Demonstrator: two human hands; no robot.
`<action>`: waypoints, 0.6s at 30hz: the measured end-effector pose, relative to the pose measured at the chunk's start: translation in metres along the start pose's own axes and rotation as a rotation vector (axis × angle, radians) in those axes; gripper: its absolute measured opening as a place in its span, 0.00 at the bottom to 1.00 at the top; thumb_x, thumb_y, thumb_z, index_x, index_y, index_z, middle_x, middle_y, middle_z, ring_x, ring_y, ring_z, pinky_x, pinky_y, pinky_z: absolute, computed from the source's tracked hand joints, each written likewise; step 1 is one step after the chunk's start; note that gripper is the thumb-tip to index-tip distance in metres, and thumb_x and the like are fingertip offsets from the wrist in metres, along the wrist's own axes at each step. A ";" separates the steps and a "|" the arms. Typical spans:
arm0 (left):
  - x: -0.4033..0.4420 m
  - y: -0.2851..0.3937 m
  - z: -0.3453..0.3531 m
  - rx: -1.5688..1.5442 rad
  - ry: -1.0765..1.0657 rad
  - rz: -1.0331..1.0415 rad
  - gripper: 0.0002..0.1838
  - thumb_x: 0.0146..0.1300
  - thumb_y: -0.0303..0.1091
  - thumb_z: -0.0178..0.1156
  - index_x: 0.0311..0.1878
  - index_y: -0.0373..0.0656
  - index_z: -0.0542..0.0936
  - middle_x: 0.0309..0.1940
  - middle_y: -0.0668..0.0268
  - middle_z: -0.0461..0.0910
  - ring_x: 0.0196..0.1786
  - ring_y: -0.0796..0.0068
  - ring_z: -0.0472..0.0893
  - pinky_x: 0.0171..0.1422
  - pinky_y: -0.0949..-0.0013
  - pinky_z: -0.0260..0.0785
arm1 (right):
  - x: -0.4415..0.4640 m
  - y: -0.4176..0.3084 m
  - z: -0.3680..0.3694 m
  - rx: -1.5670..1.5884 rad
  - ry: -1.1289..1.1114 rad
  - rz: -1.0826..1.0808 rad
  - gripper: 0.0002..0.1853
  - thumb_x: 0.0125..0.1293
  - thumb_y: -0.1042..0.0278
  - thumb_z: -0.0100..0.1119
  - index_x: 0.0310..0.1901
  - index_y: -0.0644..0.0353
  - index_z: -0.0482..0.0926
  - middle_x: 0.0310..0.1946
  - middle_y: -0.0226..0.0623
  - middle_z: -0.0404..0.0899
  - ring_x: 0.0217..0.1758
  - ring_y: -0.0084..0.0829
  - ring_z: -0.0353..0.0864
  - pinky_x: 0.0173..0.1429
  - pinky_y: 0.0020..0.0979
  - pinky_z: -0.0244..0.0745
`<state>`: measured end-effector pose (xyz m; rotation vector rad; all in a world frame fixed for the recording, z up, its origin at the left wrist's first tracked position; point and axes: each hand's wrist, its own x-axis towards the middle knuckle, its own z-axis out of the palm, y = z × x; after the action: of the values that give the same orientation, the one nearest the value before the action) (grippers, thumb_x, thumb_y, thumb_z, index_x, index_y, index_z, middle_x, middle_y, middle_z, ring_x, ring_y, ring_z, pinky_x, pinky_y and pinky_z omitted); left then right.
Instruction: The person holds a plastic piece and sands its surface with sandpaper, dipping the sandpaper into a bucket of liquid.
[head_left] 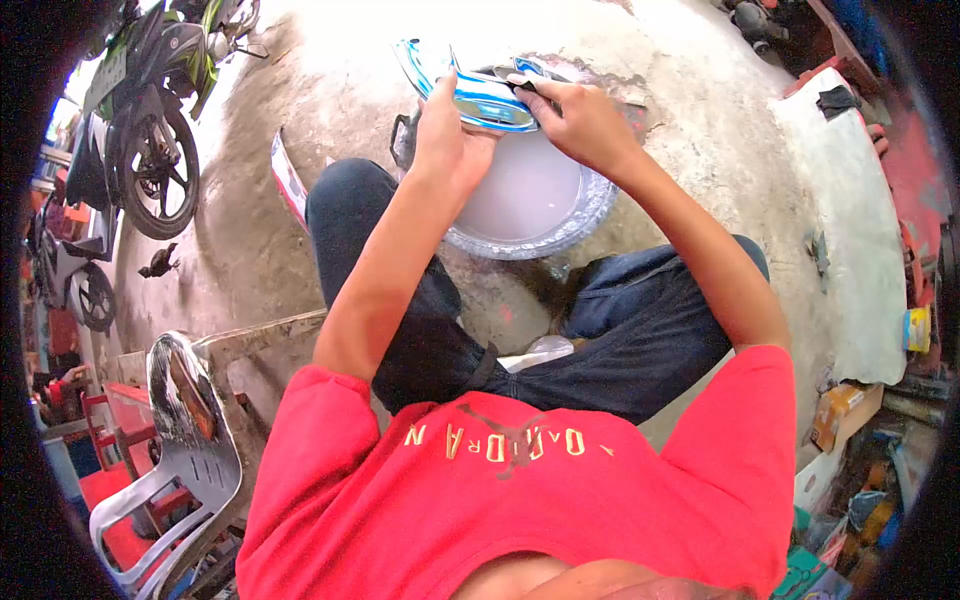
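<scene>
My left hand (452,140) is closed around the near edge of a glossy blue-and-white panel (488,100), which looks like a motorcycle fairing piece. The panel is held above a round basin (575,238) of cloudy whitish water (520,185). Pinched in my right hand (585,120) is a small black piece (524,87), like a folded sheet of sandpaper, pressed to the panel's right end. The fingers partly cover it. Another blue shiny part (540,68) shows just behind the right fingers; whether it belongs to the same panel, I cannot tell.
Concrete floor (240,250) surrounds the basin, and a red-and-white panel (288,178) lies by my left knee. Motorcycles (160,130) stand at the upper left. A grey plastic chair (195,455) is at the lower left. Along the right are a whitish board (850,230) and a cardboard box (845,415).
</scene>
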<state>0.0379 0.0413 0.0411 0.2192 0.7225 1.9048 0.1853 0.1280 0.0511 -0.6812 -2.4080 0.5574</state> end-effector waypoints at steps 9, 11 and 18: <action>-0.005 -0.006 -0.016 -0.001 -0.022 -0.005 0.20 0.80 0.43 0.42 0.64 0.39 0.68 0.58 0.54 0.76 0.60 0.57 0.78 0.67 0.48 0.70 | -0.021 -0.024 0.005 0.116 0.003 -0.107 0.15 0.71 0.66 0.58 0.57 0.54 0.83 0.46 0.53 0.84 0.48 0.50 0.86 0.53 0.42 0.79; -0.005 -0.007 -0.017 0.000 -0.018 -0.003 0.21 0.80 0.43 0.43 0.65 0.38 0.68 0.60 0.52 0.75 0.62 0.56 0.77 0.68 0.46 0.68 | -0.034 -0.023 0.024 0.052 0.087 -0.292 0.16 0.71 0.69 0.58 0.59 0.54 0.81 0.52 0.53 0.83 0.53 0.49 0.85 0.58 0.40 0.79; -0.031 0.000 -0.010 0.056 0.067 -0.076 0.18 0.76 0.35 0.49 0.64 0.39 0.70 0.61 0.53 0.75 0.63 0.55 0.76 0.67 0.46 0.69 | -0.020 0.013 0.014 -0.055 -0.075 0.008 0.16 0.73 0.69 0.54 0.59 0.60 0.79 0.57 0.54 0.80 0.57 0.51 0.81 0.60 0.41 0.78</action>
<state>0.0473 0.0103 0.0382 0.1612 0.8183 1.8280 0.1955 0.1231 0.0259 -0.7055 -2.5000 0.5306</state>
